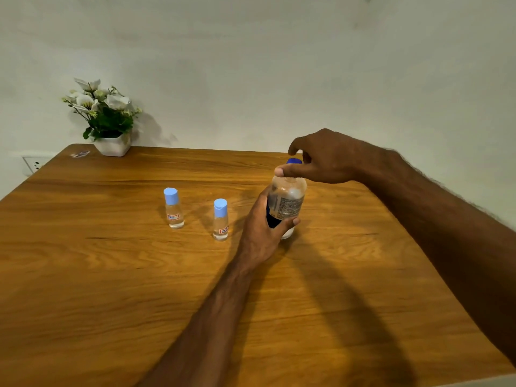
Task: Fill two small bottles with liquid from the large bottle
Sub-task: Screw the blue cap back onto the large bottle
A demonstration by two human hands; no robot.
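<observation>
A large clear bottle [289,201] with a dark blue cap [294,161] stands on the wooden table [111,275], right of centre. My left hand [264,227] grips its body from the left, thumb across the front. My right hand [321,160] is over the top, thumb and fingers curled around the blue cap. Two small clear bottles with light blue caps stand upright to the left: one [173,208] farther left, the other [221,220] close to my left hand. Both small bottles are capped.
A white pot of artificial flowers [107,118] sits at the table's back left corner, with a small wrapper [80,154] beside it. A wall socket [35,164] is on the wall at left. The table's right edge runs under my right forearm.
</observation>
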